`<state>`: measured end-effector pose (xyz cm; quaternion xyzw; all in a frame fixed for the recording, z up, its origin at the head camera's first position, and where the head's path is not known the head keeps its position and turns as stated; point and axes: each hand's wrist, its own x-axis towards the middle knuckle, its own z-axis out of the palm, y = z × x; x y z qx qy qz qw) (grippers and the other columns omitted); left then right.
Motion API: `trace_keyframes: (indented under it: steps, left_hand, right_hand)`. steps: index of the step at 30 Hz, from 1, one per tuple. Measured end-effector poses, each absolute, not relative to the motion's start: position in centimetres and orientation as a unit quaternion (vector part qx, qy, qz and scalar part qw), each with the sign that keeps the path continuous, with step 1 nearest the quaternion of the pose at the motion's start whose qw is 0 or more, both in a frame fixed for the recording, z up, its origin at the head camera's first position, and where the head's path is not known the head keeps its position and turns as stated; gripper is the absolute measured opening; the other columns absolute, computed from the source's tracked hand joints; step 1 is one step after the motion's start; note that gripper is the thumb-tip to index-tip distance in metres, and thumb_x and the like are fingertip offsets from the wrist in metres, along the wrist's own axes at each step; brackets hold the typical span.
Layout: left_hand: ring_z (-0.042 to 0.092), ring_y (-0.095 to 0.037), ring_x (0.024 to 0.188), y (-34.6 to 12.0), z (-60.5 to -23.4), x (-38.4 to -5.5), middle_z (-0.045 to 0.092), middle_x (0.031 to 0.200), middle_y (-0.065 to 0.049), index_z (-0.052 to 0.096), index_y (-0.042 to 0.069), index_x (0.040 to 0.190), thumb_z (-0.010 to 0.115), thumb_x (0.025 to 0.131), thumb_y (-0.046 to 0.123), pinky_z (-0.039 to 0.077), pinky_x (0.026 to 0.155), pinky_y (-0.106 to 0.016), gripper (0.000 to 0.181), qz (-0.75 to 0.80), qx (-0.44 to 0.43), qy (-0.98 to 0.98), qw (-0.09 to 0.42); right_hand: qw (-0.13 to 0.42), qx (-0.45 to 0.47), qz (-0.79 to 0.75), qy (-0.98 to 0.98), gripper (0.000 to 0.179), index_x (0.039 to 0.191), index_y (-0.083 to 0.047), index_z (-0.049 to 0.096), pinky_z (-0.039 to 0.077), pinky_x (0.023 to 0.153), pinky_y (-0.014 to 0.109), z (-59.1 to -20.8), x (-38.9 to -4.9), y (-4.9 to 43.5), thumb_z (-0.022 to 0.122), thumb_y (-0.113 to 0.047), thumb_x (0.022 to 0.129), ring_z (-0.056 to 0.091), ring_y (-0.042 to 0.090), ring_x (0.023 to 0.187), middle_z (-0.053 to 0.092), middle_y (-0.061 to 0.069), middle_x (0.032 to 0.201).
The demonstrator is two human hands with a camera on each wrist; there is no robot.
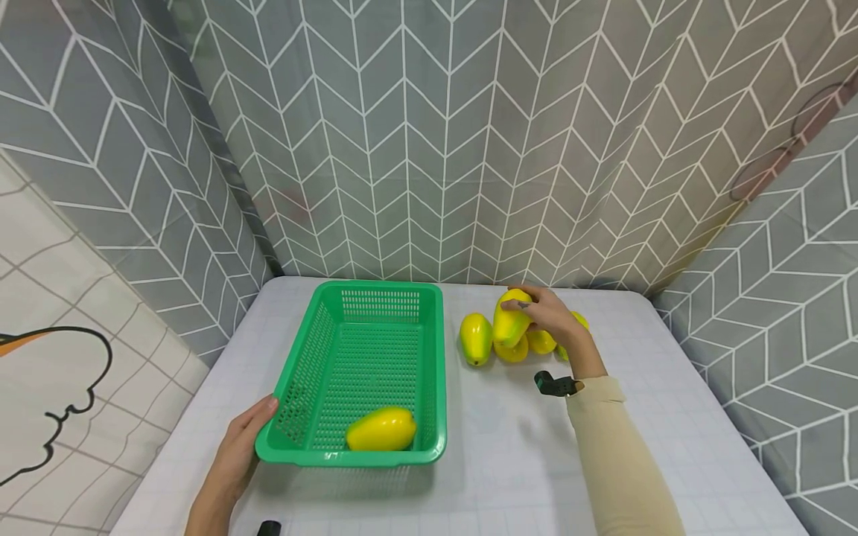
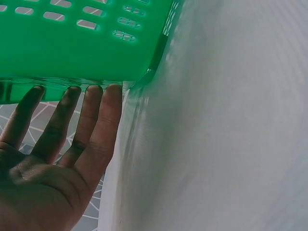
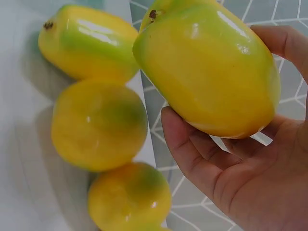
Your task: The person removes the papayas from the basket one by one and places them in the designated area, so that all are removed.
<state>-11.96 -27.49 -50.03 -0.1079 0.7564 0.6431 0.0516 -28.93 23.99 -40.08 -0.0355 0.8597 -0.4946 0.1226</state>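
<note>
Raised above the other fruit, a yellow-green papaya (image 3: 207, 72) is held by my right hand (image 1: 553, 316), thumb on one side and fingers on the other. Just left of it another papaya (image 1: 476, 339) lies on the table, beside round yellow fruits (image 3: 98, 125). My left hand (image 1: 237, 443) holds the green basket (image 1: 439, 372) at its near left corner, a digit over the rim. In the left wrist view the fingers (image 2: 108, 110) stretch up to the rim from below; the thumb is hidden there. Inside the basket, one yellow papaya (image 1: 382, 429) lies at the near end.
The white table (image 1: 496, 461) ends at a grey patterned curtain (image 1: 429, 149) behind and at both sides. More yellow fruit (image 1: 580, 320) shows partly behind my right wrist. A black wrist camera (image 1: 555, 384) sticks out from that wrist.
</note>
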Motion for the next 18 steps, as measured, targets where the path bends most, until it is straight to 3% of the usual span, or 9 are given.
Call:
trace_keyframes:
  steps: [12,18]
  left_hand:
    - [0.07,-0.005,0.084,-27.3,-50.0,-12.0,0.073,0.098,0.025,0.038,-0.004,0.16,0.042,0.114,0.047,0.06,0.079,-0.024,0.069,0.646,-0.111,0.753,0.059]
    - [0.068,-0.001,0.092,-27.5,-50.0,-11.8,0.069,0.101,0.032,0.038,-0.005,0.16,0.042,0.114,0.048,0.06,0.081,-0.023,0.07,0.643,-0.107,0.756,0.056]
  right_hand:
    - [0.122,-0.009,-0.473,0.873,0.076,0.166,-0.012,0.034,0.051,0.114,0.057,-40.0,-28.3,27.0,0.066,-0.039,0.103,0.05,0.042,0.138,0.042,0.024,0.163]
    - [0.12,0.001,-0.458,0.881,0.077,0.166,-0.009,0.032,0.05,0.116,0.059,-39.9,-27.9,28.7,0.064,-0.041,0.104,0.047,0.045,0.143,0.036,0.026,0.166]
